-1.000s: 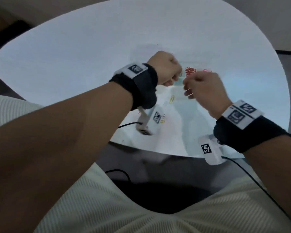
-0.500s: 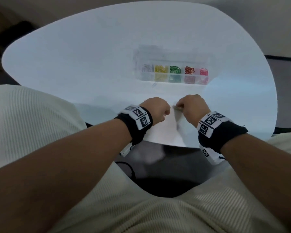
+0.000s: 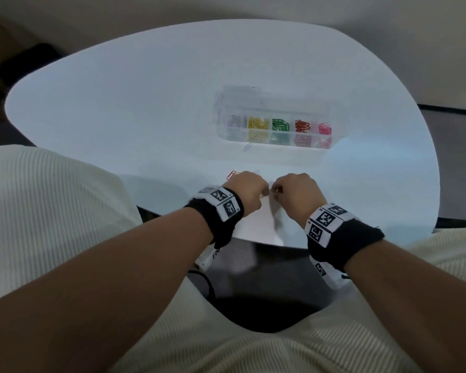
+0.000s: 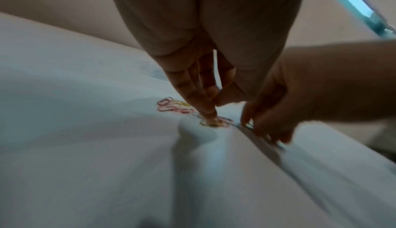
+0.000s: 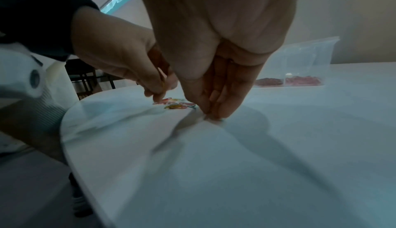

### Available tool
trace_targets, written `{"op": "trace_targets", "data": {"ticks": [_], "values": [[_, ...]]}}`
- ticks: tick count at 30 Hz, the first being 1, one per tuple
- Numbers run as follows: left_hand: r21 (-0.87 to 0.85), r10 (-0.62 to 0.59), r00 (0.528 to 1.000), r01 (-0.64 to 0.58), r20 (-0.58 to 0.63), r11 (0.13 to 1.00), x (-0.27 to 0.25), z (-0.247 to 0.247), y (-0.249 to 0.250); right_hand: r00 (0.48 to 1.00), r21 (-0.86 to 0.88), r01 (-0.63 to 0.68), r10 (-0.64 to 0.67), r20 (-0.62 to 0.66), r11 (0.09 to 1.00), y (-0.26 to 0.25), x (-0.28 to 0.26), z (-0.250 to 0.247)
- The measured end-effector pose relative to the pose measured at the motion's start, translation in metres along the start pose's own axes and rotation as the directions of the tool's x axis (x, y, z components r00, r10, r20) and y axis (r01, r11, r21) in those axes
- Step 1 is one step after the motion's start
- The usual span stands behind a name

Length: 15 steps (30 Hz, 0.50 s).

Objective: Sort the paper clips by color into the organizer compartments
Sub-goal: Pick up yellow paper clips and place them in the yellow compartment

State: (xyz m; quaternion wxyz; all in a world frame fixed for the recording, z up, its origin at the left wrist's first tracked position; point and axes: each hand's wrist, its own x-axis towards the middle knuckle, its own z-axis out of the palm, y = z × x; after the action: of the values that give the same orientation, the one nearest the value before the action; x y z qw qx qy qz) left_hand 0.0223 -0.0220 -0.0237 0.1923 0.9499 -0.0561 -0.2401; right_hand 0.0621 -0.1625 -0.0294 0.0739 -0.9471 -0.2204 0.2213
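A clear organizer [image 3: 275, 114] stands mid-table with silver, yellow, green, red and pink clips in separate compartments. Several loose paper clips [image 4: 171, 108] lie near the table's front edge; they also show in the right wrist view [image 5: 175, 105]. My left hand [image 3: 250, 189] points down, its index fingertip [image 4: 211, 117] pressing a yellow clip [image 4: 214, 123] against the table, thumb just above. Beside it, my right hand [image 3: 293, 192] has its fingertips [image 5: 214, 113] bunched on the table, pinching a small pale clip [image 4: 248, 125]. A red clip [image 3: 230, 175] lies left of my left hand.
One pale clip [image 3: 247, 147] lies just in front of the organizer. The white table [image 3: 119, 103] ends right under my wrists, with my lap below. The organizer's raised lid [image 5: 308, 52] stands behind it.
Both hands have come back from above the organizer to the loose clips at the table's front edge. Over the last half second they have hardly moved.
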Motion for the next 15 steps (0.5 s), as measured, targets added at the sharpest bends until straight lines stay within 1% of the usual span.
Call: {"op": "trace_targets", "data": {"ticks": [3,5,6,7,8,10,11,12,13,14,15], "values": [[-0.207,-0.123,0.987,0.099,-0.107,0.973,0.0,-0.016,-0.015,0.999,-0.003,-0.023,0.023,-0.035,1.0,-0.003,0.002,0.002],[-0.309,-0.248,0.958,0.194,-0.146,0.931,0.002,-0.023,-0.027,0.997,0.102,-0.06,0.064,-0.036,0.993,-0.003,0.002,0.0],[-0.35,-0.298,0.944,0.232,-0.145,0.907,0.005,-0.026,-0.032,0.995,0.201,-0.086,0.093,-0.027,0.976,-0.003,0.002,-0.002],[-0.386,-0.332,0.934,0.26,-0.133,0.885,0.007,-0.028,-0.036,0.991,0.322,-0.124,0.132,-0.003,0.938,-0.001,0.003,-0.004],[-0.414,-0.352,0.929,0.277,-0.114,0.867,0.01,-0.03,-0.038,0.983,0.462,-0.179,0.182,0.039,0.869,0.0,0.005,-0.006],[-0.476,-0.365,0.926,0.28,-0.094,0.833,0.015,-0.032,-0.04,0.95,0.701,-0.298,0.274,0.15,0.648,0.002,0.008,-0.01],[-0.507,-0.371,0.922,0.271,-0.107,0.819,0.016,-0.032,-0.041,0.933,0.773,-0.333,0.304,0.19,0.54,0.003,0.009,-0.012],[-0.516,-0.381,0.915,0.266,-0.13,0.814,0.017,-0.032,-0.041,0.924,0.814,-0.346,0.318,0.211,0.467,0.003,0.009,-0.014],[-0.493,-0.386,0.91,0.268,-0.152,0.827,0.017,-0.031,-0.043,0.923,0.832,-0.344,0.319,0.215,0.436,0.002,0.01,-0.016],[-0.445,-0.384,0.909,0.279,-0.164,0.851,0.017,-0.029,-0.044,0.931,0.839,-0.328,0.3,0.208,0.435,0.0,0.011,-0.018],[-0.39,-0.377,0.911,0.29,-0.168,0.874,0.016,-0.027,-0.046,0.944,0.827,-0.3,0.27,0.188,0.475,-0.003,0.012,-0.019]]}}
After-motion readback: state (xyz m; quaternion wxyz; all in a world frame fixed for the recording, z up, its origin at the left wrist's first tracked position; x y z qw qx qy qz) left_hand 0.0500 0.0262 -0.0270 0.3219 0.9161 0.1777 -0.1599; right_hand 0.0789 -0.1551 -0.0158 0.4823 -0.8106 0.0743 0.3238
